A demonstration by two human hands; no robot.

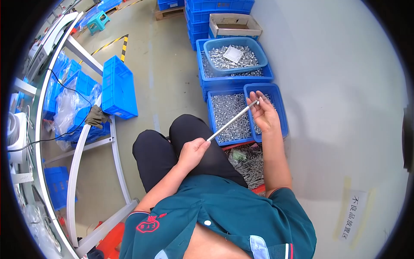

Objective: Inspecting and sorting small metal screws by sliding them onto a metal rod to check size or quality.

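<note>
A slim, straight silver metal rod (230, 123) slants up and to the right between my two hands. My left hand (194, 153) is closed around its lower end, above my thigh. At the rod's upper end is my right hand (264, 114), palm turned up, its fingertips closed on a small metal fitting (257, 102) at the rod's tip. Whether the fitting sits on the rod or only touches it, I cannot tell. Below that hand are a blue bin (210, 113) of small silver parts and a narrower blue basket (284, 123) overlapping it.
A red crate (260, 188) with many long metal pins lies beside my right forearm. Farther off, a light-blue basin (207, 46) of silver fittings rests on a blue crate, near a cardboard box (235, 32). A pale wall (336, 108) borders the right; a white-framed workbench (75, 185) stands left.
</note>
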